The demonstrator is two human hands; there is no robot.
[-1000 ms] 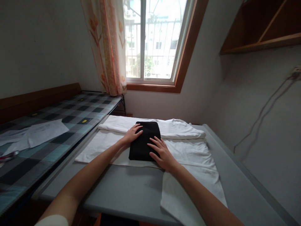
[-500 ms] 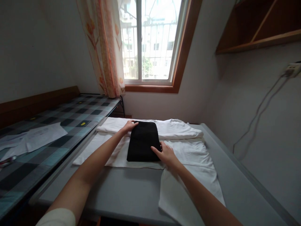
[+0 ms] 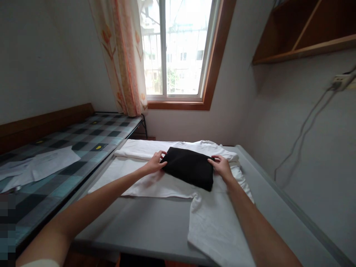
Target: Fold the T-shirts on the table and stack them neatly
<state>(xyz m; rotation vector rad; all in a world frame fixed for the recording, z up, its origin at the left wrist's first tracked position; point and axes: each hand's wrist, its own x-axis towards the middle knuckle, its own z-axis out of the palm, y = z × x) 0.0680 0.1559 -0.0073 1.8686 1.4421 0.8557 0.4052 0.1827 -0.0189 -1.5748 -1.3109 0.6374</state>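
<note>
Evidently, the fingers of the left hand [image 3: 154, 164] pinch one end of a folded black cloth [image 3: 189, 168], while those of the right hand [image 3: 222, 167] grip the opposite end near its far corner. Between them the cloth forms a compact, matte, roughly rectangular packet with softly rounded edges, slanting down toward its near right corner. It is above the middle of a white shirt [image 3: 164, 187]; whether its underside touches the shirt is hard to tell. The shirt's soft fabric lies in long creases, with a thick folded band along the far side and a broad flap reaching toward the near edge of the smooth grey tabletop [image 3: 139, 218]. Left of this, creased paper sheets [image 3: 52, 161] lie on a checked mattress [image 3: 111, 129]. Beyond, a thin, tulip-patterned curtain [image 3: 128, 55] hangs in vertical folds beside a wood-framed window [image 3: 180, 55].
</note>
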